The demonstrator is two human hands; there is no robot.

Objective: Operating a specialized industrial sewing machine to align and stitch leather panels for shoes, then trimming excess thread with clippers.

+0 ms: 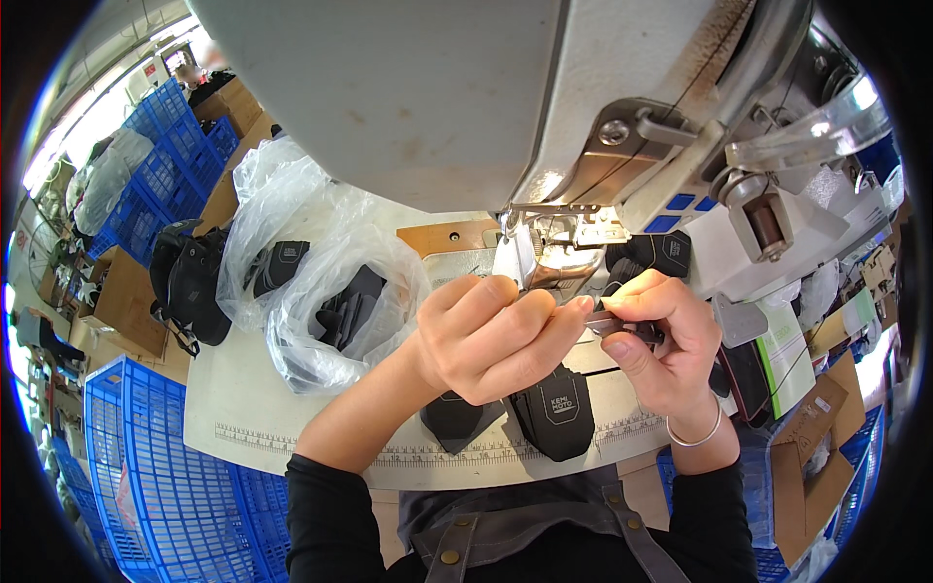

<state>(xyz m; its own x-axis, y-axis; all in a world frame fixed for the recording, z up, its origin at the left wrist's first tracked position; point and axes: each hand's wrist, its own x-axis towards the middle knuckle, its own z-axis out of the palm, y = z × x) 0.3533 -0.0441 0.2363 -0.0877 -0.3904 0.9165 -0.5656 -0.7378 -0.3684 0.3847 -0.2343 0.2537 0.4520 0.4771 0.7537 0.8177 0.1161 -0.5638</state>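
Observation:
In front of the sewing machine needle area, my two hands meet over the table. My left hand is closed in a pinch, and what lies between its fingertips is hidden. A small dark metal tool with a shiny grey end is gripped in the fingers of my right hand; its exact kind does not show. Below my hands lie a flat black fabric piece with pale print and another black piece. More black pieces rest to the right of the needle.
Clear plastic bags with black pieces inside sit on the table's left, beside a black bag. A ruler strip runs along the table's front edge. Blue crates stand at left, a cardboard box at right. The machine head hangs overhead.

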